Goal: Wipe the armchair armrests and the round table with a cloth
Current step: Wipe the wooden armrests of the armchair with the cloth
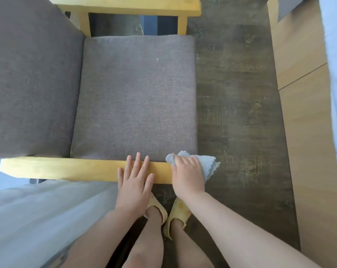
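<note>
I look down on an armchair with a grey seat cushion and light yellow wooden armrests. The near armrest runs left to right just in front of me; the far armrest is at the top. My left hand lies flat on the near armrest, fingers spread, holding nothing. My right hand presses a light blue cloth onto the right end of that armrest. The round table is not in view.
Dark wood-look floor lies right of the chair. A light wooden panel with pale blue fabric above it borders the right side. A sheer white curtain hangs at the lower left. My feet wear yellow slippers.
</note>
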Available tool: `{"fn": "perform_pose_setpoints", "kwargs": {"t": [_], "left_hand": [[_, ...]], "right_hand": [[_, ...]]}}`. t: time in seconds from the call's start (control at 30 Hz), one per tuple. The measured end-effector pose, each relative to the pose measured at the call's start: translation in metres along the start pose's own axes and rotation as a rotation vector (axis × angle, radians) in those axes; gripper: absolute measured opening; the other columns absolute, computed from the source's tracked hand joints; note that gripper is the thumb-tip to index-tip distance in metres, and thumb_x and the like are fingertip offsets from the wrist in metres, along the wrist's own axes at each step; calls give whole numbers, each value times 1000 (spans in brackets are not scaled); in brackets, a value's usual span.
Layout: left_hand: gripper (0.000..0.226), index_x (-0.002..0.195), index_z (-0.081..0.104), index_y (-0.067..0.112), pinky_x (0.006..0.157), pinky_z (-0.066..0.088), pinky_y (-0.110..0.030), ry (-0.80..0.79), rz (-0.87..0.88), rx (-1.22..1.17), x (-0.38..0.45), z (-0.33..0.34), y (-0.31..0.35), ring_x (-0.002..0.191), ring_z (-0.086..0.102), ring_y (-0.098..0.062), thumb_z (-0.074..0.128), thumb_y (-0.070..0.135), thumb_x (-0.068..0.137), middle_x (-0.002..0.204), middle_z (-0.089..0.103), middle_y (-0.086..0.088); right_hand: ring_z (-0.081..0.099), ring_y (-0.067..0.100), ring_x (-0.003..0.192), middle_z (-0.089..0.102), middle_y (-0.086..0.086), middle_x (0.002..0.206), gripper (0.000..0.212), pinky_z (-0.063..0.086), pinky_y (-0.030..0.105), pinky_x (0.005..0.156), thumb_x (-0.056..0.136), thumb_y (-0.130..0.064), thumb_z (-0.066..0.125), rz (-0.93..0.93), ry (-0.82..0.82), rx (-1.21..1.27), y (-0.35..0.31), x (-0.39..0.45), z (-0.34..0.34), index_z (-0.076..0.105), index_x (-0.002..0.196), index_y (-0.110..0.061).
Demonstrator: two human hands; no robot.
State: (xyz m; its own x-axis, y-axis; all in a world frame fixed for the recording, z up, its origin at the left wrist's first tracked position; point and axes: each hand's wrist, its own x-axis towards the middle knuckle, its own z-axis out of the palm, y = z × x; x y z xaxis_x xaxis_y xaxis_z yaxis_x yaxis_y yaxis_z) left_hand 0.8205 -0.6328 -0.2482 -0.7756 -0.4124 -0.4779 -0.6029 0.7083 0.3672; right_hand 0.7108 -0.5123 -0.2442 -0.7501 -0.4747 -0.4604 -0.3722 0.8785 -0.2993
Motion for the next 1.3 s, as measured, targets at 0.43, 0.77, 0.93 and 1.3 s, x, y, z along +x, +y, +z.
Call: {"fn": "perform_pose_setpoints", "kwargs": {"t": [0.43, 0.77, 0.93, 1.3], "left_hand": [[67, 151, -2, 35, 111, -24, -38, 36, 14, 106, 29, -7, -30, 142, -27, -8, 5, 61, 89, 156, -15, 15], [73, 150, -7, 32, 106, -30, -40, -72, -93, 109, 33, -9, -7, 139, -31, -10, -2, 62, 83, 156, -20, 10], [54, 152, 0, 28, 118, -8, -41, -229, -160, -121, 39, -43, 49, 146, -12, -9, 15, 41, 102, 160, -8, 9], [54, 152, 14, 26, 118, 10, -30, -28, -179, -194, 99, -124, 175, 147, 9, -12, 27, 42, 102, 158, 16, 10]], "right_hand": [[20, 18, 145, 31, 3, 155, 66, 26, 39, 116, 88, -4, 60, -159, 130, 50, -21, -33, 42, 34, 148, -12], [25, 17, 144, 29, -5, 154, 56, 21, 42, 112, 89, -12, 46, -40, 24, -23, -1, -46, 24, 43, 144, -18], [27, 9, 142, 27, -12, 155, 45, 23, 30, 116, 106, -26, 29, 119, -237, 282, -26, -23, -50, 28, 150, -28], [55, 2, 102, 59, -31, 101, 28, 33, 31, 100, 88, -63, 24, 211, -115, 286, 116, 21, -258, 52, 87, -61]]}}
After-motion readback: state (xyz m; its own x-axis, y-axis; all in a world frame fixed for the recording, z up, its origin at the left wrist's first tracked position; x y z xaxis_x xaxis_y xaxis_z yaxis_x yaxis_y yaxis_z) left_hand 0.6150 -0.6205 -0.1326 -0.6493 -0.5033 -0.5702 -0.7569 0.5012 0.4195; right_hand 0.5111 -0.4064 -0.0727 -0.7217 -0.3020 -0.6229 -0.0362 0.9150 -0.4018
